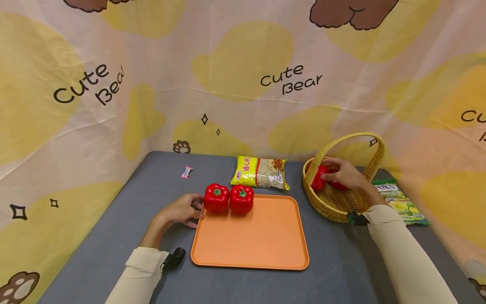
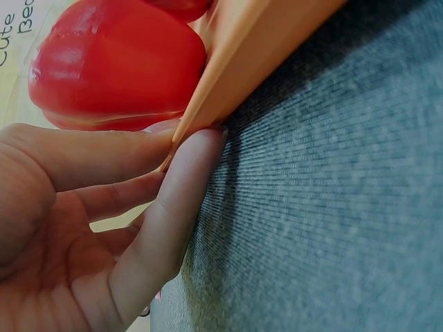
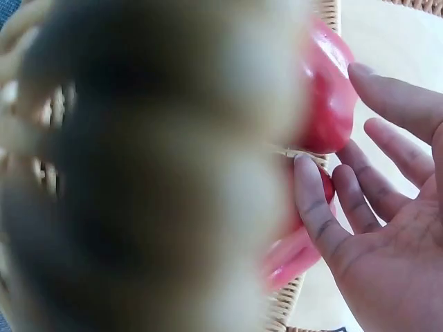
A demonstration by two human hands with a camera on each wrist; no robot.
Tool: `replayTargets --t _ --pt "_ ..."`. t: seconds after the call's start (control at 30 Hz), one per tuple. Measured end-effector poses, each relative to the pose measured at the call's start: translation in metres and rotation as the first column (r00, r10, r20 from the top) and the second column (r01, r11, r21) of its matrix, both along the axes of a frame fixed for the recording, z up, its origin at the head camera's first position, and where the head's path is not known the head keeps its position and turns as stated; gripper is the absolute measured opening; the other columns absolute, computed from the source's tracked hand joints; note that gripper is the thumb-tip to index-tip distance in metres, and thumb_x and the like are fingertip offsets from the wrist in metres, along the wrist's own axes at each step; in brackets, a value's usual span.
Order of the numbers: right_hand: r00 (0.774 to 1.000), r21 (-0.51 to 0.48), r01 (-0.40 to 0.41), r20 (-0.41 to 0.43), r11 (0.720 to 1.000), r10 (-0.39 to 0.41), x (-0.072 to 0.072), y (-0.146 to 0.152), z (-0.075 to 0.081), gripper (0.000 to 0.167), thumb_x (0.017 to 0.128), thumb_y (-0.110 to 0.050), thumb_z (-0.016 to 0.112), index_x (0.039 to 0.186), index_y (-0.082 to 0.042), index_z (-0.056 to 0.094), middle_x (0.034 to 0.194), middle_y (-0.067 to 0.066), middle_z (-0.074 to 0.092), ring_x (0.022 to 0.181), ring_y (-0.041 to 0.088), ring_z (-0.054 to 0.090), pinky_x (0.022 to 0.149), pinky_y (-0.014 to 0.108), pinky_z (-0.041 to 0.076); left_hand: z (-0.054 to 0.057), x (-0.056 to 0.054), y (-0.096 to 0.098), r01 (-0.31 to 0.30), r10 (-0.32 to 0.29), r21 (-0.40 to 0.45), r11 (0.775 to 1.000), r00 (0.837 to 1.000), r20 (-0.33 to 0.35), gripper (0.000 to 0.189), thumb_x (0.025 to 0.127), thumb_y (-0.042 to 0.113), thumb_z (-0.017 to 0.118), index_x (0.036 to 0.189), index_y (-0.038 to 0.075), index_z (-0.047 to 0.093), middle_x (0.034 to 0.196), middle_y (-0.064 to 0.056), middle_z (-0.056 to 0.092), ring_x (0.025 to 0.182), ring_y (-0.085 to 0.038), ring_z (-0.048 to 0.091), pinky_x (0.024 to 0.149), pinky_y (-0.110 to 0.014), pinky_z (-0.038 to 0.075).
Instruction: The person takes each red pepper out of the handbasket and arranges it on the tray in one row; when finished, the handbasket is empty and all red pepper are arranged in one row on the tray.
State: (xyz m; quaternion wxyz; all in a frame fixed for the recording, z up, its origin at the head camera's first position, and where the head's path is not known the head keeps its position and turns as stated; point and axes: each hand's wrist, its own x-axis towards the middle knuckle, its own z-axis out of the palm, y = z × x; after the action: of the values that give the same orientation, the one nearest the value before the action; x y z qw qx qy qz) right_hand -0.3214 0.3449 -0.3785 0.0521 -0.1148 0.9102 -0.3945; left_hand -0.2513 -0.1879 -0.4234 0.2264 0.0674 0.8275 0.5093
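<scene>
My left hand (image 1: pixel 184 210) pinches the left rim of an orange tray (image 1: pixel 250 240), thumb on one side and fingers on the other, as the left wrist view shows. Close to those fingers, a red bell pepper (image 1: pixel 216 198) sits at the tray's back left corner, with a second red bell pepper (image 1: pixel 241 199) right beside it. Reaching into a wicker basket (image 1: pixel 330 211), my right hand (image 1: pixel 347 174) holds another red bell pepper (image 3: pixel 331 97) between thumb and fingers. More red (image 3: pixel 294 259) shows below it in the basket. The basket's blurred handle covers much of the right wrist view.
Behind the tray lies a yellow bag of pasta (image 1: pixel 262 172). A small pink wrapped candy (image 1: pixel 187 172) is at the back left. Partly behind the right arm, a green snack bag (image 1: pixel 402 202) lies right of the basket. The basket's tall handle (image 1: pixel 351 136) arches over the opening.
</scene>
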Motion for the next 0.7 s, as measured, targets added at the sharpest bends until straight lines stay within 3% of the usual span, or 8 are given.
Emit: replayTargets --t 0.1,0.3,0.7 --pt "0.999 0.056 -0.003 -0.033 0.998 0.005 0.000 -0.001 -0.001 0.062 0.098 -0.016 0.075 0.151 0.008 0.051 0.147 0.034 0.055 0.129 0.047 0.058 0.089 0.020 0.053 0.000 0.001 0.000 -0.004 0.004 0.004 1.000 1.000 0.001 0.063 0.093 -0.004 0.070 0.149 -0.013 0.043 0.117 -0.023 0.056 0.088 -0.023 0.067 0.070 -0.044 0.068" --pt "0.999 0.116 0.011 -0.037 0.993 -0.007 0.000 0.000 -0.001 0.058 0.097 -0.021 0.078 0.145 0.006 0.059 0.141 0.032 0.061 0.124 0.044 0.061 0.099 0.040 0.053 0.000 0.001 0.000 -0.005 0.005 0.005 1.000 1.000 0.000 0.063 0.093 -0.004 0.069 0.149 -0.014 0.042 0.117 -0.023 0.056 0.088 -0.023 0.067 0.070 -0.043 0.068" --pt "0.999 0.097 0.022 -0.050 0.995 -0.017 0.013 0.002 -0.003 0.058 0.092 -0.023 0.083 0.140 0.003 0.062 0.131 0.026 0.067 0.111 0.034 0.064 0.083 0.020 0.053 0.001 0.002 0.000 0.006 -0.006 0.004 1.000 1.000 -0.011 0.063 0.093 -0.004 0.069 0.149 -0.014 0.042 0.117 -0.023 0.056 0.089 -0.023 0.067 0.069 -0.044 0.068"
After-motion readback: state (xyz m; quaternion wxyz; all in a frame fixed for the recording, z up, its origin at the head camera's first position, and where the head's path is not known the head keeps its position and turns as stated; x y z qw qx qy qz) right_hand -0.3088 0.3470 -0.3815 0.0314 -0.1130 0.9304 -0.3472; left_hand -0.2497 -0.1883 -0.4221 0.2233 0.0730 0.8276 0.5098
